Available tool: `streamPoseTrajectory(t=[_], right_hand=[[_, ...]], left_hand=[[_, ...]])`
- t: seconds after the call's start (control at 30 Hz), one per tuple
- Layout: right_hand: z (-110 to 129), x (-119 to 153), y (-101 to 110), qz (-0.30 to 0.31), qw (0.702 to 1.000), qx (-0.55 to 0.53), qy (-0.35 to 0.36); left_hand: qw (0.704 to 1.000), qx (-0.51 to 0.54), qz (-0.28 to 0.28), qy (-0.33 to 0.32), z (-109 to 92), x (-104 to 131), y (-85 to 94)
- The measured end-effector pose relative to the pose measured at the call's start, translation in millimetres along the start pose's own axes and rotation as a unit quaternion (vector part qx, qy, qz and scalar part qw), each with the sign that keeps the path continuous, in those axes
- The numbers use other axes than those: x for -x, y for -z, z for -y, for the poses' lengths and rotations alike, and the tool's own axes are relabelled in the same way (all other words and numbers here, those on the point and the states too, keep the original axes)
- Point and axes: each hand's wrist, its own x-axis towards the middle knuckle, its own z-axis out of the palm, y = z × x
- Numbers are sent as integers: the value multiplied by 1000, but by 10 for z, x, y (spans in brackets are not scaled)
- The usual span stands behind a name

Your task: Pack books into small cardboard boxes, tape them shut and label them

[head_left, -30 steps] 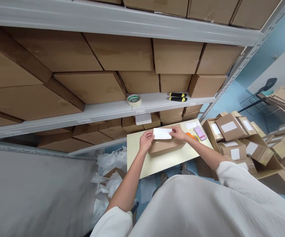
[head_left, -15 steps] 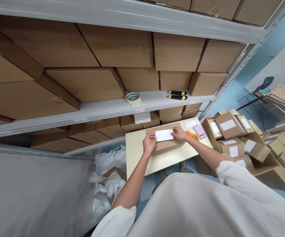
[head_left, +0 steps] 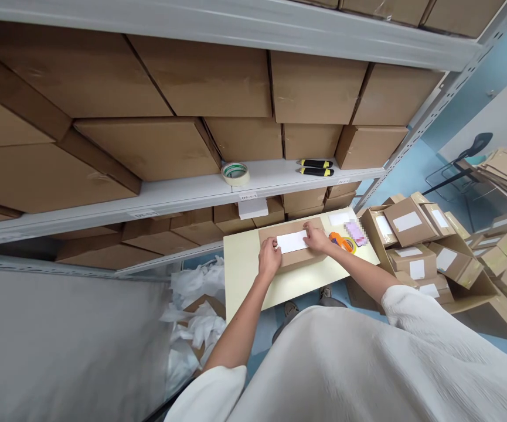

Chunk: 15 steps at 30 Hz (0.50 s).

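Observation:
A white label (head_left: pixel 292 241) lies over the top of a brown cardboard box (head_left: pixel 295 261) on the cream table (head_left: pixel 244 281). My left hand (head_left: pixel 269 256) pinches the label's left end. At its right end, the fingers of my right hand (head_left: pixel 315 237) are closed on the label. An orange tape dispenser (head_left: pixel 340 241) with yellow tape rests just right of my right hand. Beside it are a pixelated purple item (head_left: pixel 356 232) and a white sheet (head_left: pixel 341 217) at the table's back right.
Shelves of cardboard boxes (head_left: pixel 227 76) stand ahead, with a tape roll (head_left: pixel 235 174) and two cutters (head_left: pixel 316 167) on one shelf. A large carton (head_left: pixel 468 296) of labelled boxes is at the right. White wrapping (head_left: pixel 200 325) lies left of the table.
Both hands have shifted slightly on the label. The label now looks lower and flatter against the box. The camera view has moved a little.

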Motion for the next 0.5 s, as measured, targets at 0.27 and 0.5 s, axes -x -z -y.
streamPoseTrajectory(t=[0.27, 0.5], right_hand=[[71, 22, -40, -1, 996, 86, 6], [115, 57, -94, -40, 985, 163, 29]], left_hand=[[997, -55, 12, -47, 23, -7, -42], [975, -196, 26, -101, -8, 21, -21]])
